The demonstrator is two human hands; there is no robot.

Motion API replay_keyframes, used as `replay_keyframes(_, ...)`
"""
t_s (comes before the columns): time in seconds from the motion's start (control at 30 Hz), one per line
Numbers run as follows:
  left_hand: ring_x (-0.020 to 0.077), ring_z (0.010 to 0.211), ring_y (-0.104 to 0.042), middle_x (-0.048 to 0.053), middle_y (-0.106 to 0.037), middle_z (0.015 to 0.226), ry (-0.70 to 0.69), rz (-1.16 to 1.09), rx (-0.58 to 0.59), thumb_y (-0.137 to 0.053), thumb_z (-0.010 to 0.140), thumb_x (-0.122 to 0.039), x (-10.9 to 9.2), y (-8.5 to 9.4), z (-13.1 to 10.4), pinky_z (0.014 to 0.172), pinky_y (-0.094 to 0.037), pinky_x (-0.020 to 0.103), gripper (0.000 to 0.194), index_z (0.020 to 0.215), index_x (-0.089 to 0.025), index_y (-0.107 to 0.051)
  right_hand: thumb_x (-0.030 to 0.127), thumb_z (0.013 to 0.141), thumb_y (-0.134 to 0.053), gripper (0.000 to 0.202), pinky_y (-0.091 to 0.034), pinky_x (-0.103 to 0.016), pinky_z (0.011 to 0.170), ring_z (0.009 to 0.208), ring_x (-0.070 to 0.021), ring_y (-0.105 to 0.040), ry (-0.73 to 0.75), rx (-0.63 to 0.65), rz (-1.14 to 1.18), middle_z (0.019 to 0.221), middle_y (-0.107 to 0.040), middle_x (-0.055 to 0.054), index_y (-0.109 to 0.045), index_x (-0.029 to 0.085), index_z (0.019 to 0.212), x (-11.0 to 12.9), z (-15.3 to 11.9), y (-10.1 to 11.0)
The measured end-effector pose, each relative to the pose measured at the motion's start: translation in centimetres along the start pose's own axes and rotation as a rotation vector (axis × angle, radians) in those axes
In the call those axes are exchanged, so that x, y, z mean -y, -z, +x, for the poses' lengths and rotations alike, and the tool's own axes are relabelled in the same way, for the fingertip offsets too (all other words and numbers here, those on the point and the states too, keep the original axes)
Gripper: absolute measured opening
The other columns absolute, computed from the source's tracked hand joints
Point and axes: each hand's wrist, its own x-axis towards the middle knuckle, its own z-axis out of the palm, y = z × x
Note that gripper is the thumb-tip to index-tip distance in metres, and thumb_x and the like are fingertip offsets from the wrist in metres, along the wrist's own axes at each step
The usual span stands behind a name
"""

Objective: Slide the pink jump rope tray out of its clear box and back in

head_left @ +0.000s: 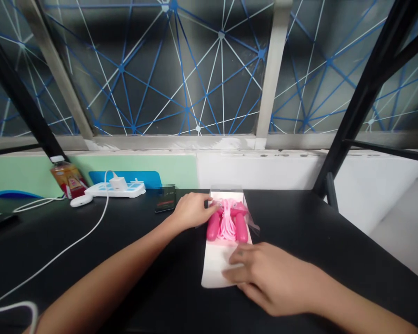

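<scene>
A pink jump rope [227, 221] with two thick handles and a coiled cord lies on a white card [216, 266] on the black table. Clear plastic shows around the card's far end and right side. My left hand [194, 211] is at the upper left of the rope, its fingers reaching the left handle's top; whether it grips anything is unclear. My right hand [270, 276] hovers over or touches the card's near right part, fingers apart and slightly blurred, with nothing visible in them.
On the black table [132, 260], a dark box [166, 199] lies left of my left hand. Farther left are a power strip [135, 189] with a white charger [118, 183], a white cable, a white case [81, 200] and a drink bottle [68, 178]. Black frame bars rise at both sides.
</scene>
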Motion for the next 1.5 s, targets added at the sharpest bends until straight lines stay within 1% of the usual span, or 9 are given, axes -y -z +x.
replay_keyframes(0.2,0.0311,0.101,-0.066,0.01,-0.072,0.112,0.026,-0.059,0.068,-0.053,0.086,-0.047,0.4,-1.2,3.0,0.083,-0.049,0.037,0.049,0.124,-0.019,-0.064,0.043,0.084,-0.066,0.047,-0.045,-0.034,0.094,0.108,-0.0228,-0.061,0.008,0.063,0.265,0.119,-0.066,-0.003,-0.06,0.03,0.129,0.2,-1.3,0.9)
replay_keyframes(0.27,0.0255,0.102,-0.066,0.009,-0.068,0.12,-0.021,-0.098,0.085,-0.049,0.089,-0.044,0.7,-1.1,2.3,0.086,-0.049,0.032,0.052,0.133,-0.018,-0.056,0.048,0.081,-0.07,0.053,-0.046,-0.031,0.093,0.107,-0.0216,-0.061,0.029,0.074,0.385,0.12,-0.066,-0.003,-0.059,0.028,0.129,-0.4,-1.4,1.6)
replay_keyframes(0.37,0.0208,0.099,-0.063,0.008,-0.062,0.124,-0.092,-0.174,-0.029,-0.045,0.093,-0.039,1.0,-0.4,0.0,0.088,-0.047,0.031,0.043,0.13,-0.02,-0.055,0.041,0.091,-0.059,0.032,-0.048,-0.026,0.083,0.094,-0.0171,-0.065,-0.06,-0.031,0.469,0.108,-0.07,-0.002,-0.065,0.026,0.119,-1.7,-1.4,2.7)
replay_keyframes(0.5,0.018,0.082,-0.06,0.003,-0.063,0.096,-0.122,-0.177,-0.111,-0.048,0.092,-0.034,0.9,0.1,-2.7,0.073,-0.045,0.03,0.021,0.1,-0.021,-0.062,0.034,0.097,-0.048,0.024,-0.047,-0.026,0.071,0.078,-0.0151,-0.064,-0.259,-0.274,0.325,0.095,-0.071,-0.001,-0.07,0.025,0.1,-3.6,-0.9,3.0)
replay_keyframes(0.67,0.0159,0.069,-0.054,0.0,-0.056,0.079,-0.144,-0.168,-0.061,-0.048,0.093,-0.037,0.1,0.1,-3.4,0.062,-0.04,0.028,0.02,0.094,-0.022,-0.061,0.031,0.093,-0.05,0.022,-0.046,-0.027,0.063,0.069,-0.0147,-0.062,-0.43,-0.392,0.149,0.089,-0.069,-0.002,-0.068,0.025,0.104,-5.7,-0.2,1.1)
replay_keyframes(1.13,0.0202,0.078,-0.061,0.003,-0.064,0.09,-0.154,-0.118,0.051,-0.05,0.09,-0.043,0.1,-0.2,-3.6,0.066,-0.044,0.031,0.04,0.124,-0.024,-0.058,0.043,0.094,-0.046,0.026,-0.039,-0.029,0.055,0.065,-0.018,-0.063,-0.552,-0.343,-0.157,0.084,-0.068,-0.003,-0.061,0.022,0.096,-6.9,1.3,-0.3)
replay_keyframes(1.23,0.0221,0.086,-0.063,0.005,-0.065,0.098,-0.141,-0.136,0.005,-0.046,0.093,-0.045,0.2,-0.6,-3.3,0.073,-0.048,0.033,0.037,0.12,-0.024,-0.059,0.045,0.093,-0.046,0.032,-0.046,-0.032,0.061,0.075,-0.0213,-0.064,-0.556,-0.379,-0.17,0.092,-0.067,-0.005,-0.061,0.022,0.109,-7.1,1.1,-0.7)
replay_keyframes(1.33,0.0259,0.119,-0.055,0.01,-0.056,0.131,-0.151,-0.211,-0.074,-0.046,0.094,-0.046,0.7,-1.2,-2.6,0.098,-0.045,0.039,0.047,0.135,-0.023,-0.049,0.045,0.093,-0.048,0.046,-0.05,-0.043,0.083,0.104,-0.029,-0.061,-0.512,-0.461,-0.164,0.115,-0.062,-0.013,-0.052,0.018,0.13,-7.8,1.2,-1.4)
replay_keyframes(1.5,0.0252,0.142,-0.034,0.01,-0.03,0.156,-0.197,-0.338,0.067,-0.05,0.092,-0.045,1.8,-2.1,-1.7,0.116,-0.03,0.039,0.059,0.145,-0.021,-0.039,0.047,0.093,-0.047,0.059,-0.039,-0.048,0.107,0.131,-0.032,-0.045,-0.471,-0.395,0.013,0.149,-0.036,-0.019,-0.042,0.015,0.142,-8.8,1.6,-2.3)
